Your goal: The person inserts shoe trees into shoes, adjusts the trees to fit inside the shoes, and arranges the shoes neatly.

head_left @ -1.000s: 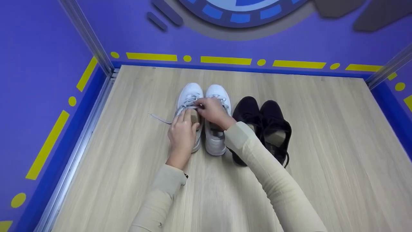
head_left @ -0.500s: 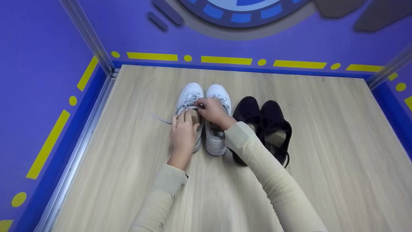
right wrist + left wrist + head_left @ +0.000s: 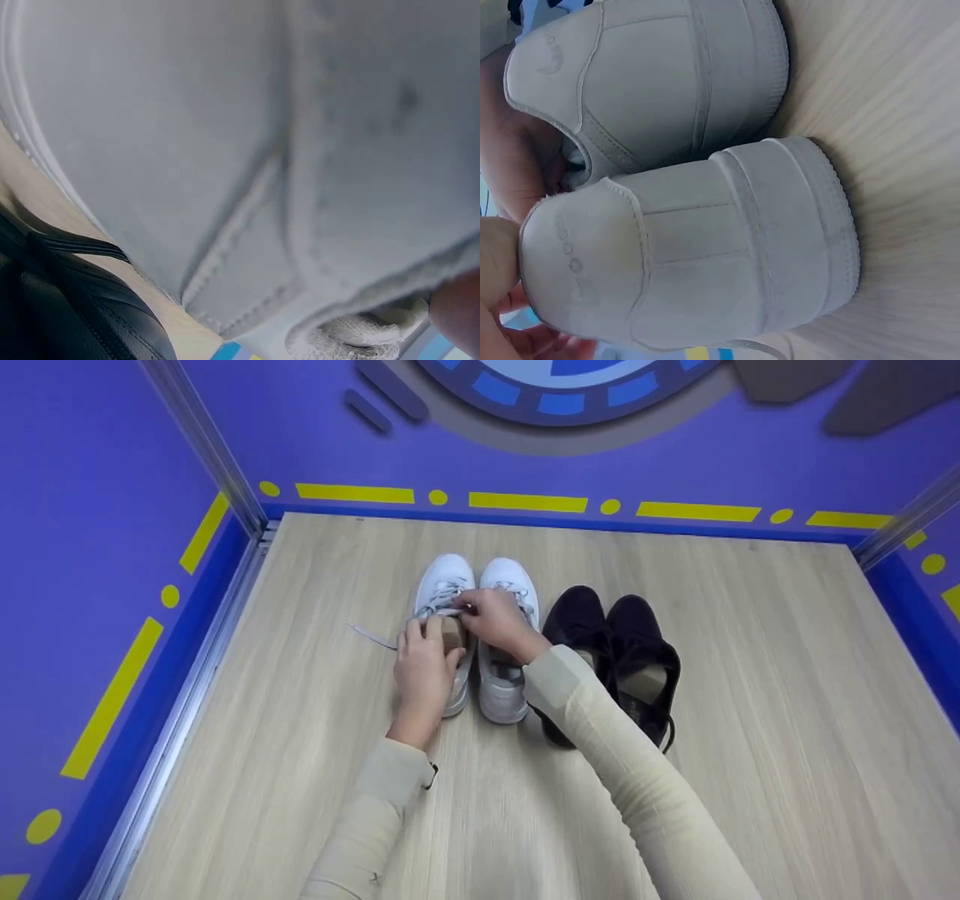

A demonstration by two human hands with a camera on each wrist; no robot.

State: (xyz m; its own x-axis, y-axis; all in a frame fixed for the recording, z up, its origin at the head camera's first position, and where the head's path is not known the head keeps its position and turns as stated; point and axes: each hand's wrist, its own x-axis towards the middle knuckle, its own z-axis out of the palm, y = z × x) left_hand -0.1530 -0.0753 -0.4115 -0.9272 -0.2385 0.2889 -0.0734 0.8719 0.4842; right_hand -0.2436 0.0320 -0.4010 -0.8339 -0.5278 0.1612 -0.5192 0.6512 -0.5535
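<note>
Two white sneakers stand side by side, toes pointing away. Over the left white sneaker (image 3: 448, 568), my right hand (image 3: 491, 615) pinches its grey shoelace (image 3: 450, 604) near the top of the lacing. My left hand (image 3: 424, 664) rests on the same sneaker, its fingers bent over the far-left side of the opening and the thumb apart at the right. Between them a beige block (image 3: 452, 634) shows inside the shoe. A loose lace end (image 3: 369, 635) trails left on the floor. The right white sneaker (image 3: 504, 701) lies partly beneath my right forearm.
To the right is a pair of black shoes (image 3: 576, 607), with beige blocks inside; my right sleeve (image 3: 600, 727) crosses in front of one. Pale wood board (image 3: 757, 660) lies under everything. Blue walls (image 3: 525, 472) stand behind and at both sides.
My left hand's fingers have drawn back slightly toward me and bent more over the sneaker. The right hand keeps its pinch on the shoelace in the same place.
</note>
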